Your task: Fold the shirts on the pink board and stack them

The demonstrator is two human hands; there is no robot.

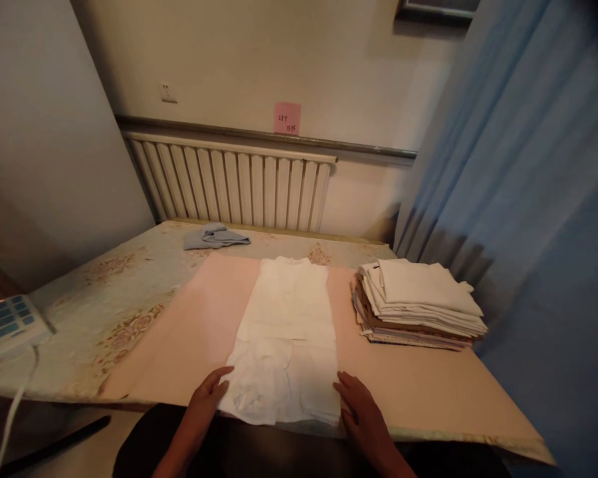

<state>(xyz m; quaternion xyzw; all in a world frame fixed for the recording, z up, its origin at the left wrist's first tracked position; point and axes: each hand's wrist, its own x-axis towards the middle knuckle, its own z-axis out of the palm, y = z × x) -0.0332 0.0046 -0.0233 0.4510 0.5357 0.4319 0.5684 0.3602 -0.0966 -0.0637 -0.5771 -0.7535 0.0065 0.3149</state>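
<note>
A white shirt (289,299) lies lengthwise in front of me, its sides folded in and its collar end pointing away. Its near part has a bunched, layered patch towards the left. At the shirt's near left edge is my left hand (208,395), thumb and forefinger apart. My right hand (359,405) rests by the near right edge, with fingers spread from the thumb. Both hands are at the fabric's borders, and neither is closed on it.
Pink sheeting (199,318) covers part of the flowered tablecloth (114,272). On the right stands a stack of folded clothes (423,299), near a blue curtain (478,166). A grey-blue cloth (216,237) lies at the back, and a white power strip (14,324) with a cord sits left.
</note>
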